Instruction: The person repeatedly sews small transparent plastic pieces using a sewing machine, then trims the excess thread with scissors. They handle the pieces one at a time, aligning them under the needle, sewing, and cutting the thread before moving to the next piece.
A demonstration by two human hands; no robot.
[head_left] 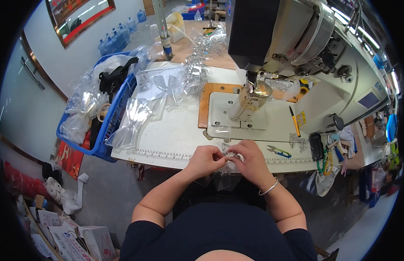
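At the front edge of the white table, my left hand (205,161) and my right hand (250,162) meet, both with fingers closed in a pinch. Between them is a piece of clear plastic sheet (222,182); part of it hangs below the edge, and the fingers hide its middle. A sewing machine (250,98) with a raised post stands just beyond my hands. To the right of my right hand lie small thread snips (279,151) with a blue and green handle. An orange pen (295,122) rests farther back.
Clear plastic pieces (139,115) are spread over the table's left side. A blue basket (107,145) full of plastic and black items stands at its left edge. A black object (316,146) and coloured bands (327,162) sit at the right. Cardboard boxes (97,241) are at lower left.
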